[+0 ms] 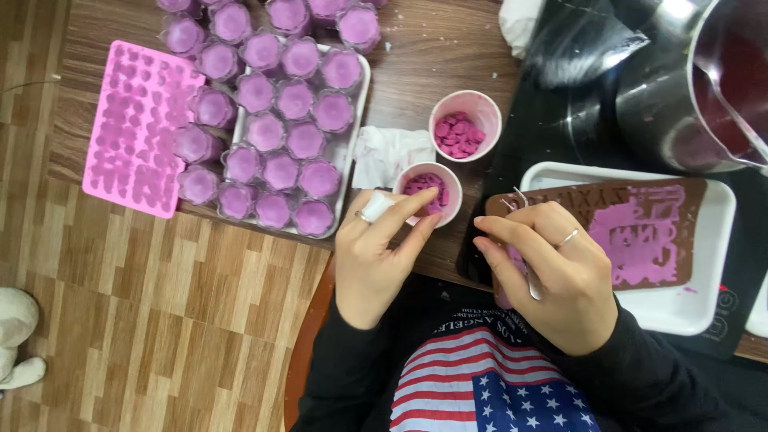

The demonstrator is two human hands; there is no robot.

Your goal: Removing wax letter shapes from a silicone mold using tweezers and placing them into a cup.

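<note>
Nearest us, our right hand [560, 276] is closed on a thin metal tool [528, 244] over the near end of the brown mould [640, 232], which is smeared with purple wax and lies on a white tray [720, 264]. Our left hand [376, 256] sits apart from it, its fingers pinched at the rim of the near cup [430, 190] of purple bits; whether it holds anything we cannot tell. Just beyond stands a second cup [465, 124], beside a crumpled tissue [392, 152]. Farther left, a tray of purple cups [280, 120] and a pink mould [136, 128]. Far right, a metal pot [704, 88].
</note>
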